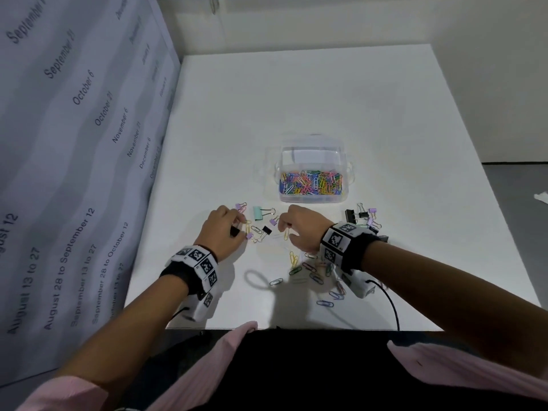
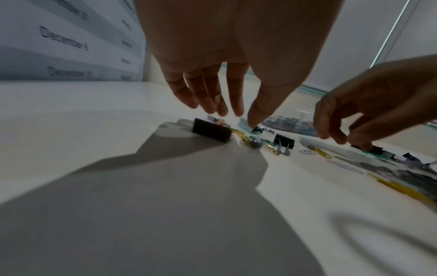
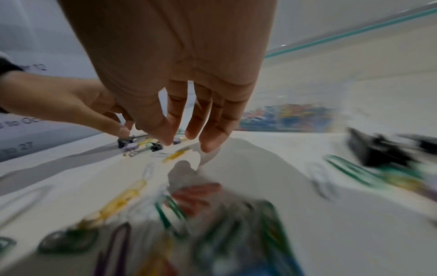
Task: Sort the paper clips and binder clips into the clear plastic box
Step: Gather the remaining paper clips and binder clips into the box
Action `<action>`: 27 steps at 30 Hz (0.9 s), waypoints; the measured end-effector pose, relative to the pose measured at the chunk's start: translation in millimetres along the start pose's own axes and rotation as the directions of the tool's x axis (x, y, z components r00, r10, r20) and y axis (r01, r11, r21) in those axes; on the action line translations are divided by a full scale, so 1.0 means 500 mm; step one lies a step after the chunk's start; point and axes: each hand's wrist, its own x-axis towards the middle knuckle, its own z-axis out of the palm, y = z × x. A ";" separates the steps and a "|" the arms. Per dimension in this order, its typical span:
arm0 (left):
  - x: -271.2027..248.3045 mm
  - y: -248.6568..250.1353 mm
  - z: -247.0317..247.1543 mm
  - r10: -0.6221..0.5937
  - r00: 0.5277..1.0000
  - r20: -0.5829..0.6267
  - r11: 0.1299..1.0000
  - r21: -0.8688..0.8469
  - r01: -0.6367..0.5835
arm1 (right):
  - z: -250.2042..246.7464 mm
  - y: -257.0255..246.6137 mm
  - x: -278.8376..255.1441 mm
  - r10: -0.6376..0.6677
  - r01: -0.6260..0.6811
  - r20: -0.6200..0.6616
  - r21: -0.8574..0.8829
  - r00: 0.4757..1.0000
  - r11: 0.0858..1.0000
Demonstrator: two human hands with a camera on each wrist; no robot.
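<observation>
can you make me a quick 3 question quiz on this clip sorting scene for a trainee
1. True or false: the clear plastic box already holds coloured paper clips.
2. Multiple choice: where does the mint binder clip lie? A) inside the box B) on the table, between the box and the hands C) in the left hand
3. Short answer: which hand hovers over the yellow paper clip just in front of its fingertips?

Key
1. True
2. B
3. The right hand; the left hand reaches toward the small binder clips beside it.
</observation>
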 end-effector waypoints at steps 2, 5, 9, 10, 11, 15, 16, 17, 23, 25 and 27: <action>-0.013 -0.007 -0.001 -0.002 1.000 0.020 1.000 0.005 0.002 | 0.001 -0.026 0.017 -0.035 0.037 0.028 -0.051 0.999 0.998; -0.028 -0.006 0.003 0.022 0.999 0.032 1.000 -0.016 -0.021 | 0.011 -0.053 0.034 -0.071 0.081 0.076 -0.146 0.995 0.986; -0.039 -0.004 0.015 0.044 0.999 0.029 0.999 -0.007 -0.043 | 0.023 -0.046 0.037 -0.062 0.081 0.100 -0.199 0.993 0.977; -0.040 -0.007 0.017 0.052 0.998 0.020 0.999 -0.001 -0.052 | 0.023 -0.041 0.036 -0.059 0.077 0.096 -0.197 0.994 0.977; -0.042 -0.009 0.018 0.060 0.998 0.015 0.998 0.001 -0.060 | 0.021 -0.037 0.036 -0.056 0.072 0.087 -0.193 0.995 0.979; -0.054 -0.017 0.024 0.068 0.997 0.025 0.997 -0.021 -0.068 | 0.011 -0.018 0.038 -0.045 0.054 0.057 -0.182 0.997 0.982; -0.057 -0.019 0.026 0.063 0.998 0.026 0.998 -0.033 -0.062 | 0.008 -0.014 0.040 -0.039 0.047 0.046 -0.178 0.998 0.983; -0.059 -0.020 0.026 0.054 0.998 0.024 0.998 -0.042 -0.053 | 0.005 -0.011 0.041 -0.033 0.039 0.036 -0.173 0.999 0.984; -0.047 -0.026 0.014 -0.015 0.999 -0.040 0.999 -0.031 0.014 | 0.007 -0.036 0.049 -0.110 0.108 -0.001 -0.199 0.994 0.974; -0.041 -0.035 0.012 -0.051 0.996 -0.071 0.998 -0.047 0.048 | 0.013 -0.056 0.055 -0.141 0.141 0.015 -0.208 0.990 0.968; -0.038 -0.043 0.009 -0.098 0.991 -0.086 0.994 -0.065 0.093 | 0.019 -0.077 0.061 -0.165 0.174 0.061 -0.218 0.984 0.960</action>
